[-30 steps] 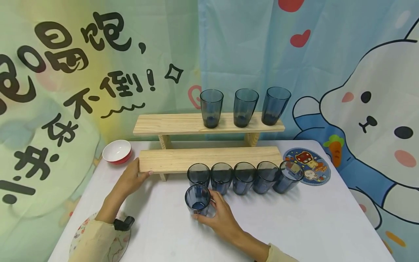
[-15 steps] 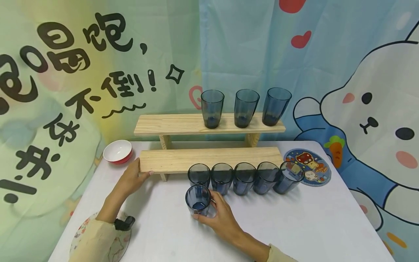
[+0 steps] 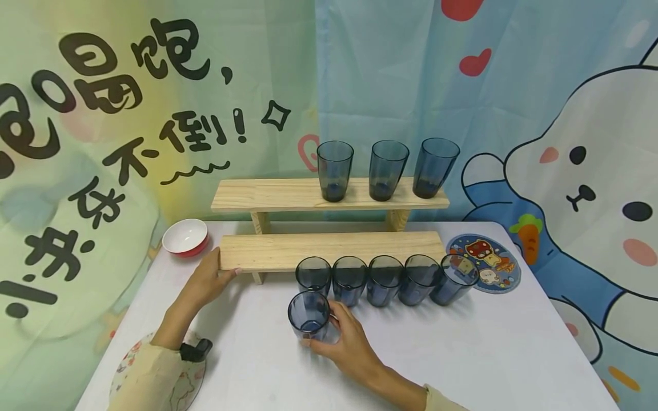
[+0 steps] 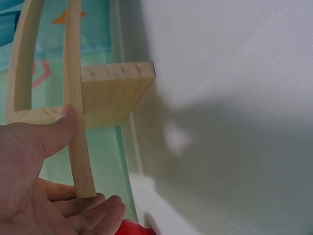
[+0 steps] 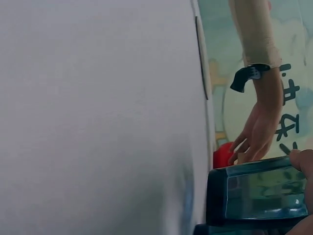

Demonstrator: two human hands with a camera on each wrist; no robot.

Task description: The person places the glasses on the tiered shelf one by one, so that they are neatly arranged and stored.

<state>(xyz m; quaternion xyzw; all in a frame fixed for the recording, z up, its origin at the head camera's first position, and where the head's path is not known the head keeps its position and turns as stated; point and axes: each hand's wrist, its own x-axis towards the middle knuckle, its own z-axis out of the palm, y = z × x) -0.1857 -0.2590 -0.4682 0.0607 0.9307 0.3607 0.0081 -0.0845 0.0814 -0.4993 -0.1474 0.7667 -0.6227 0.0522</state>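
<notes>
One glass (image 3: pixel 308 319), its long axis roughly upright, is gripped by my right hand (image 3: pixel 349 345); my left hand (image 3: pixel 207 279), well left of it, grips the end of the lower shelf (image 3: pixel 329 249). Just beyond my right hand stands a row of glasses (image 3: pixel 384 281).

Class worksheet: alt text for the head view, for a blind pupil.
A person's right hand holds a blue glass in front of a row of five others, while the left hand grips the left end of a two-tier wooden stand. Three glasses stand on its upper shelf.
</notes>
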